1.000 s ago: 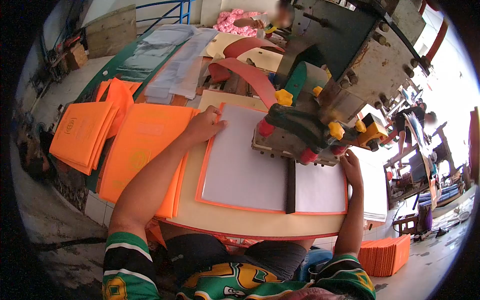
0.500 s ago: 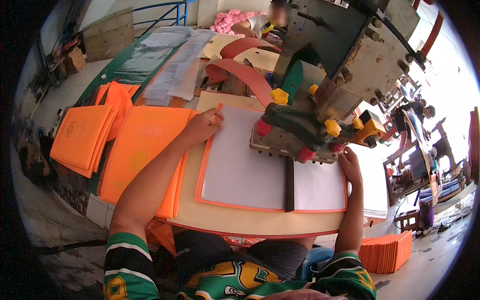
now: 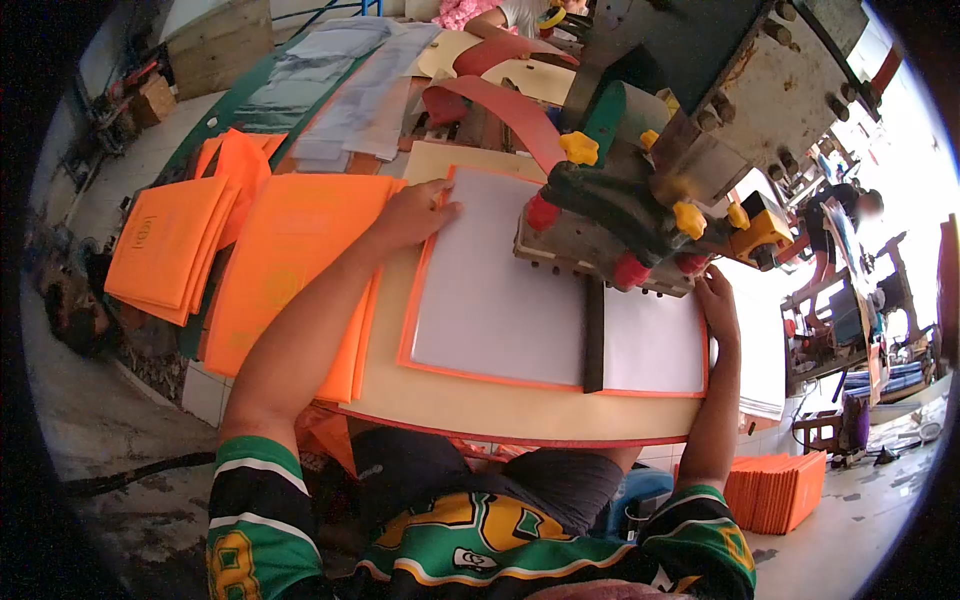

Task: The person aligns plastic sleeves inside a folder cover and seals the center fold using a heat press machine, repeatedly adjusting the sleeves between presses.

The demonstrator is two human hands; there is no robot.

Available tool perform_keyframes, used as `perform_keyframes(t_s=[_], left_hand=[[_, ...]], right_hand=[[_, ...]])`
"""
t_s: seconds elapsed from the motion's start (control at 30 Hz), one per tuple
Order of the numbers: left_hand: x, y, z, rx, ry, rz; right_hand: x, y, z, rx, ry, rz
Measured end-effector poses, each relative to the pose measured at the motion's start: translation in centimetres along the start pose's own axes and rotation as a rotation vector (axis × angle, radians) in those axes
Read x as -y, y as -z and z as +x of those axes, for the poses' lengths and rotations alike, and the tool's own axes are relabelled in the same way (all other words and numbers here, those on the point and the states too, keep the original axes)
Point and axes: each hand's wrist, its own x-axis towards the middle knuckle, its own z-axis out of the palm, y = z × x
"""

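One orange folder (image 3: pixel 501 300) lies open and flat on the cream-topped table (image 3: pixel 480 412), its two pale panels side by side with a dark strip (image 3: pixel 594 345) between them. The far part sits beneath a machine's metal plate (image 3: pixel 600 250); from where I stand, I cannot tell whether they touch, or whether any join is complete. The left hand (image 3: pixel 412 214) rests at the folder's left edge, thumb over the pale panel; the right hand (image 3: pixel 718 302) is at the far right edge, close beside the plate. I cannot tell whether either grip is pinching. The machine's bulk and yellow knobs (image 3: pixel 690 220) hide the far side. To the left are large orange covers (image 3: pixel 290 250) and a smaller orange pile (image 3: pixel 165 240), with clear plastic sheets (image 3: pixel 370 100) behind. White sheets (image 3: pixel 758 340) lie at the right. Across the table, another person's arm (image 3: pixel 487 22) reaches in.
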Motion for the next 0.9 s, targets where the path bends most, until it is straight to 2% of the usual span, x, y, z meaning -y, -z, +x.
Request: perform_keyframes(t_s=[0.17, 0.23, 0.37, 0.57, 0.63, 0.77, 0.9], left_hand=[[-1.0, 0.6, -0.7, 0.051, 0.059, -0.043], [-0.6, 0.4, -0.5, 0.018, -0.016, -0.036], [-0.1, 0.2, 0.0, 0.032, 0.000, -0.040], [-1.2, 0.7, -0.4, 0.113, 0.119, -0.088], [-1.2, 0.7, -0.6, 0.115, 0.015, -0.136], [-0.8, 0.3, -0.5, 0.050, -0.036, -0.167], [-1.0, 0.3, -0.1, 0.053, 0.070, -0.042]], right_hand=[[-1.0, 0.2, 0.2, 0.021, 0.004, 0.093], [-1.2, 0.3, 0.3, 0.021, 0.010, 0.086], [-1.1, 0.2, 0.3, 0.035, 0.045, 0.096], [-0.2, 0.1, -0.1, 0.054, 0.041, 0.076], [0.2, 0.0, -0.2, 0.045, 0.046, 0.061], [0.3, 0.1, -0.2, 0.034, 0.024, 0.042], [-1.1, 0.2, 0.3, 0.015, 0.044, 0.042]])
